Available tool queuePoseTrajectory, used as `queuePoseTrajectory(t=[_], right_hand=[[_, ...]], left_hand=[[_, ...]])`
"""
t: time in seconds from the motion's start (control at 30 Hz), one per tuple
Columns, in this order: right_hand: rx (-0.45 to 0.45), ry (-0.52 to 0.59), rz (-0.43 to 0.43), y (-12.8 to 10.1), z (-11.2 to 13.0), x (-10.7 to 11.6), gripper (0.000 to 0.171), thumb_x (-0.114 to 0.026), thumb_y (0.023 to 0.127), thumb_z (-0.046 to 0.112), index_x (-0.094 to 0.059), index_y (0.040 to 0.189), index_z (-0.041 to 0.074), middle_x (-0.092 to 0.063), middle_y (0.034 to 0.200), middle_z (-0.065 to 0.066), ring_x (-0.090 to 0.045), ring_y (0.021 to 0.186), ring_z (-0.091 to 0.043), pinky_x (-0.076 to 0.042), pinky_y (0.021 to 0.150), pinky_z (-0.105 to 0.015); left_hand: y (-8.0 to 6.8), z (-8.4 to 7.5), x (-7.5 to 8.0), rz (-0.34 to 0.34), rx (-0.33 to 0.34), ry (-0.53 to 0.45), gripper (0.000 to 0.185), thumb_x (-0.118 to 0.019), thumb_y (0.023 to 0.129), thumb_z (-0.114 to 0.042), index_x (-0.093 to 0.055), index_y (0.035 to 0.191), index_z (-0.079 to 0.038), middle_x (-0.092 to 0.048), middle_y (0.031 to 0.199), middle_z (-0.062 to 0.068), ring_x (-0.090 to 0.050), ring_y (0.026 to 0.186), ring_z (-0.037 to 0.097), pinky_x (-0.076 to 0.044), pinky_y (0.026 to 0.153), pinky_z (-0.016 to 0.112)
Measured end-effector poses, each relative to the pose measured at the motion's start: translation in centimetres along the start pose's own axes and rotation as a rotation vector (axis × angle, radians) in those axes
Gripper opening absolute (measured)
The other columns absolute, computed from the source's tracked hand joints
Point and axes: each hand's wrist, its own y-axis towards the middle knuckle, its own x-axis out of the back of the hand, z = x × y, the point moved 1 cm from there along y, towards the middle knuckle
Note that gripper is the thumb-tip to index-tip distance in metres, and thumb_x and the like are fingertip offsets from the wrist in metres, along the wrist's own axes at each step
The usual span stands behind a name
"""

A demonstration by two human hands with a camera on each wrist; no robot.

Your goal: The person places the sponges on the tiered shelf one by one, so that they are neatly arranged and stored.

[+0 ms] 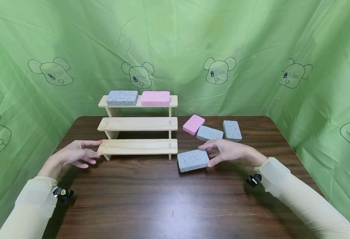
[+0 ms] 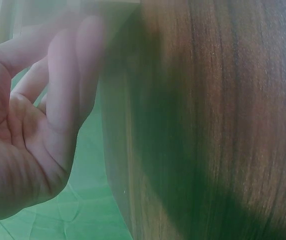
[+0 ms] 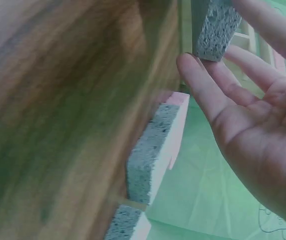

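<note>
A grey speckled sponge [image 1: 192, 160] lies on the dark wooden table [image 1: 151, 196], just right of a three-step wooden shelf [image 1: 138, 146]. My right hand [image 1: 219, 152] pinches its right end between thumb and fingers; the right wrist view shows the same grey sponge [image 3: 215, 30] held at my right hand's [image 3: 243, 100] fingertips. My left hand [image 1: 88, 152] is open, with straight fingers touching the left end of the lowest step. In the left wrist view the left hand [image 2: 57, 100] is empty beside the pale shelf [image 2: 57, 10].
The top step carries a grey sponge [image 1: 122, 98] and a pink sponge [image 1: 155, 98]; the middle step [image 1: 137, 123] is bare. Behind my right hand lie a pink sponge [image 1: 193, 124] and two grey sponges [image 1: 209, 133] [image 1: 232, 130]. A green curtain [image 1: 175, 43] encloses the table.
</note>
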Motion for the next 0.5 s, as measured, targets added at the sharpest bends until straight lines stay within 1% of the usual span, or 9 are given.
queuePoseTrajectory(t=[0.1, 0.3, 0.4, 0.5], right_hand=[[0.014, -0.029, 0.012, 0.0, 0.8, 0.3, 0.078, -0.085, 0.085, 0.018, -0.045, 0.147, -0.008, -0.042, 0.152, -0.021, -0.049, 0.133, -0.039, -0.044, 0.108, -0.048], [0.034, -0.099, -0.023, -0.1, 2.7, 1.0, 0.077, -0.087, 0.083, 0.023, -0.050, 0.147, 0.000, -0.043, 0.154, -0.017, -0.048, 0.136, -0.035, -0.041, 0.110, -0.053], [0.040, -0.119, -0.031, 0.1, 3.5, 1.3, 0.077, -0.087, 0.083, 0.025, -0.051, 0.147, 0.004, -0.044, 0.154, -0.013, -0.048, 0.136, -0.031, -0.042, 0.110, -0.047], [0.063, -0.114, -0.028, 0.5, 4.3, 1.6, 0.077, -0.087, 0.083, 0.023, -0.051, 0.148, 0.004, -0.046, 0.153, -0.011, -0.047, 0.137, -0.028, -0.044, 0.109, -0.036]], left_hand=[[-0.1, -0.1, -0.1, 0.002, -0.001, -0.001, 0.083, -0.073, 0.095, -0.023, -0.025, 0.161, -0.009, -0.074, 0.113, 0.009, -0.072, 0.091, 0.025, -0.062, 0.066, 0.039], [-0.1, -0.1, 0.0, 0.000, -0.006, -0.001, 0.083, -0.074, 0.095, -0.023, -0.025, 0.161, -0.009, -0.074, 0.114, 0.010, -0.072, 0.090, 0.024, -0.062, 0.066, 0.039], [-0.1, -0.1, 0.0, 0.002, -0.007, -0.003, 0.083, -0.073, 0.095, -0.023, -0.025, 0.161, -0.008, -0.073, 0.115, 0.010, -0.072, 0.090, 0.024, -0.062, 0.066, 0.039], [-0.1, 0.0, 0.0, 0.003, -0.010, -0.002, 0.083, -0.073, 0.096, -0.023, -0.025, 0.161, -0.008, -0.073, 0.117, 0.011, -0.072, 0.091, 0.024, -0.062, 0.066, 0.040]])
